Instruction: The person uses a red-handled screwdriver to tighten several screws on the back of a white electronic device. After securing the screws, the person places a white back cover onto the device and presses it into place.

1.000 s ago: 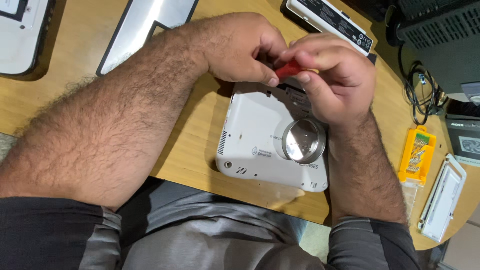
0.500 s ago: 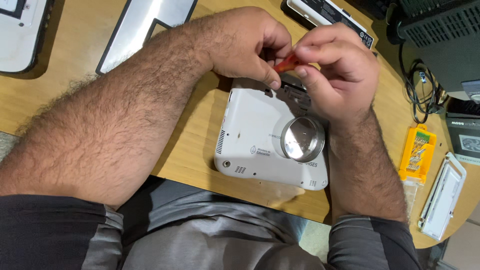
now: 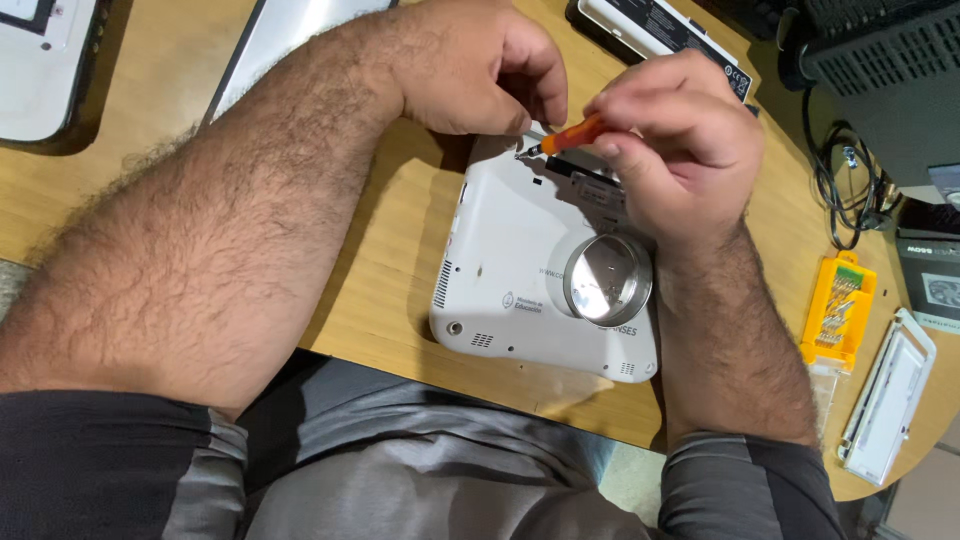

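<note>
Screwdriver (image 3: 570,135) pinched in right hand (image 3: 670,150)'s closed grip, left hand (image 3: 470,70) curled at white device (image 3: 520,280)'s far edge.

The hands hide the white device's (image 3: 520,270) far edge.

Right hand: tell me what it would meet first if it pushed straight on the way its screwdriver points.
The right hand aims its orange screwdriver left and slightly down. First in line seems to be the white device at the tip, with the left hand's fingers just beyond; depth is unclear.
</note>
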